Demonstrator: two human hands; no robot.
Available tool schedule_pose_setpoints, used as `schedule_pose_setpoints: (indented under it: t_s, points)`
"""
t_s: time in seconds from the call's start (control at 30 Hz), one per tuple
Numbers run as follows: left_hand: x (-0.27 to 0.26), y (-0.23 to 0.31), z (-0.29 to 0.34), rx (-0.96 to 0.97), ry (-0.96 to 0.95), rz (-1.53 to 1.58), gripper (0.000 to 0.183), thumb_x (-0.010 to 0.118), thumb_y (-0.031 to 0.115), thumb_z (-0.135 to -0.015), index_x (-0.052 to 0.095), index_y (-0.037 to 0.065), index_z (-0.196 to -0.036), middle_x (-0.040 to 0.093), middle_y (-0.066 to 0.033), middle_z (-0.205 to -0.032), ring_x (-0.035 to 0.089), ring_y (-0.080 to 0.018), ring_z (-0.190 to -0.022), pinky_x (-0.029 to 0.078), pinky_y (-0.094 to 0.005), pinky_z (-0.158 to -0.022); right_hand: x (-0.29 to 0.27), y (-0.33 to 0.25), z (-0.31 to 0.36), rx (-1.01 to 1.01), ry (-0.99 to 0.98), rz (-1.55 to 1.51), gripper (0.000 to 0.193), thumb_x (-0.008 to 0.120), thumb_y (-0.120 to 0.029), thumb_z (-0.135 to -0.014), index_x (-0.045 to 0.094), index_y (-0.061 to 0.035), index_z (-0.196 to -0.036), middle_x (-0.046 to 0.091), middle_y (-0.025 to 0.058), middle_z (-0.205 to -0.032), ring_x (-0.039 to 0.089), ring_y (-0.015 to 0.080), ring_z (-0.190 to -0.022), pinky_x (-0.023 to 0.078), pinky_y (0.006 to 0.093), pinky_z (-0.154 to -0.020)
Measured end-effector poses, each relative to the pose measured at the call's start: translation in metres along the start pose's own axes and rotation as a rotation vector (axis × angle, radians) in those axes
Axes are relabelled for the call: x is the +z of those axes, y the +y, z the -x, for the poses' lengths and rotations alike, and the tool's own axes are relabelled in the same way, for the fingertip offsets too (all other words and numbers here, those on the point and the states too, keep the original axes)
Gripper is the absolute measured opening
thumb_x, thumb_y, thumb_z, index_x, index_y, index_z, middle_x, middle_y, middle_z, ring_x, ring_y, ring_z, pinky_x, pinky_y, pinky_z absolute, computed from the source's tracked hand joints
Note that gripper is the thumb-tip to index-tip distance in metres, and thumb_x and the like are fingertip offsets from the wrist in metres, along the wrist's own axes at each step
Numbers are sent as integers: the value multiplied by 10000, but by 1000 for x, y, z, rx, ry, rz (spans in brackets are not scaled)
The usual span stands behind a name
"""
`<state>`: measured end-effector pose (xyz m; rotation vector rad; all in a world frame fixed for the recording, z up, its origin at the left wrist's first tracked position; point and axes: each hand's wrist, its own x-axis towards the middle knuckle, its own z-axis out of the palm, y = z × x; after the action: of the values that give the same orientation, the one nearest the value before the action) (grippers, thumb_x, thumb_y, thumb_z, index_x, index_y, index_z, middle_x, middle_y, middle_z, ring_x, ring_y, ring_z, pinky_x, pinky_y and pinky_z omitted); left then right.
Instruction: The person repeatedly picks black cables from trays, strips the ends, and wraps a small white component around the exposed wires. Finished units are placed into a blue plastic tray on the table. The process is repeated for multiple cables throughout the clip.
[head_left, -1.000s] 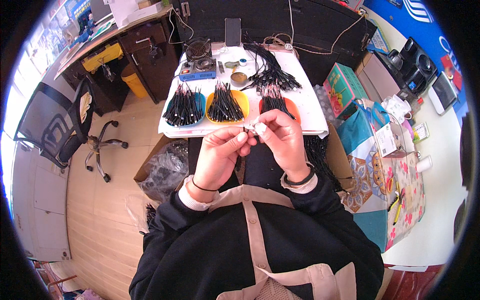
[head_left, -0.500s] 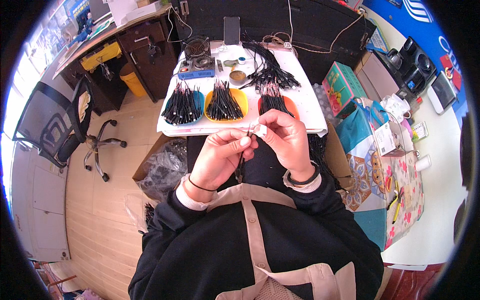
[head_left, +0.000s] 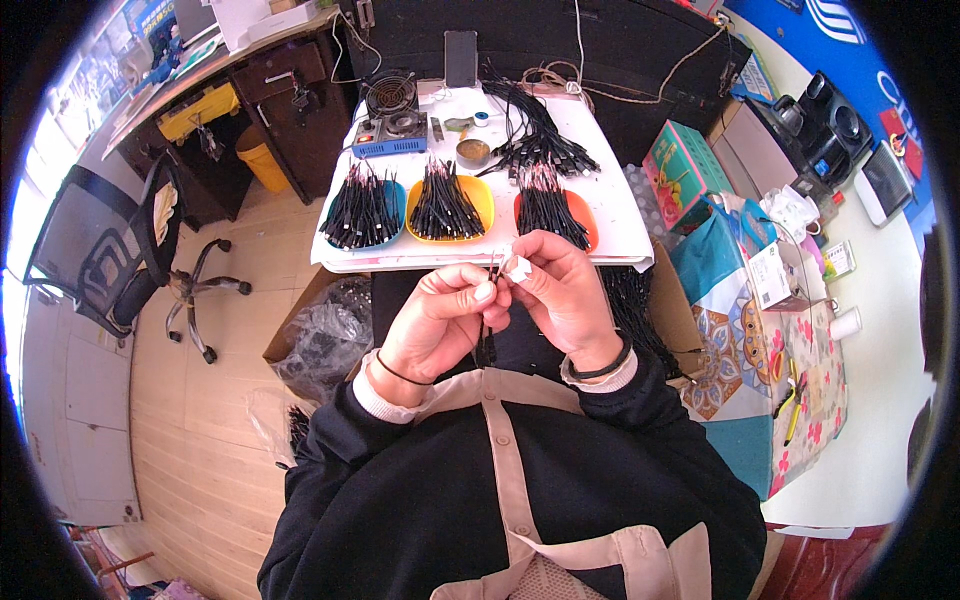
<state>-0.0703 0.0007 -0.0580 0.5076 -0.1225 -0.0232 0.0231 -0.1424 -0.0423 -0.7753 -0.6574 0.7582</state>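
Observation:
In front of my body, just off the near edge of the white table, both hands work close together. My left hand (head_left: 445, 312) is closed, thumb against fingers, around thin black cables (head_left: 487, 348) that hang below it. Their stripped ends poke up between the fingertips. My right hand (head_left: 572, 305) pinches at those wire ends, with a white wrap (head_left: 518, 270) around its thumb or finger. On the table beyond lie bundles of short black cables in a blue tray (head_left: 402, 222), a yellow tray (head_left: 485, 222) and an orange tray (head_left: 590, 235).
Behind the trays are a blue soldering device (head_left: 390, 148), a small fan (head_left: 391, 95), a round metal tin (head_left: 473, 153), a loose cable heap (head_left: 540, 140) and an upright phone (head_left: 461, 60). An office chair (head_left: 110, 240) stands left; a box with plastic bags (head_left: 325, 335) sits below the table.
My right hand has dipped slightly and its fingers have shifted at the wire ends. My left hand keeps the cables in nearly the same place.

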Motion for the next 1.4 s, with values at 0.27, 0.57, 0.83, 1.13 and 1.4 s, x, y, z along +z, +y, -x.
schedule_pose_setpoints:
  t_s: [0.27,0.57,0.83,1.13,1.4]
  points:
    - [0,0,1,4,18,-32,53,631,21,-870,672,5,-899,666,-138,-880,578,-174,-740,452,-302,-687,2,-12,2,-69,-1,310,128,642,-49,-893,581,-3,-995,627,32,-906,610,91,-804,503,222,-733]
    - [-4,-2,2,-58,-8,-57,65,612,59,-886,666,24,-887,652,-114,-868,528,-151,-697,430,-290,-663,2,-10,-1,51,-38,31,103,637,-46,-892,586,-1,-969,621,41,-897,613,108,-787,508,239,-738]
    - [-6,-3,2,-89,-31,-75,89,622,102,-887,666,27,-907,644,-107,-861,514,-144,-694,411,-286,-645,0,-14,1,51,-21,160,126,622,-68,-906,580,1,-1002,629,47,-888,625,118,-761,521,253,-696]
    - [3,-6,4,115,157,-567,99,619,10,-889,660,-2,-978,679,-116,-848,533,-87,-619,416,-198,-561,-11,-5,1,123,1,17,115,623,-87,-908,576,-16,-985,615,21,-881,616,104,-779,521,248,-722]
    - [-8,-13,-8,371,40,-1180,148,594,40,-923,668,-26,-1034,669,-34,-757,464,-12,-594,365,-158,-525,-40,13,-2,397,-58,-265,243,606,-190,-881,559,-8,-1035,605,44,-921,596,148,-781,493,266,-710]
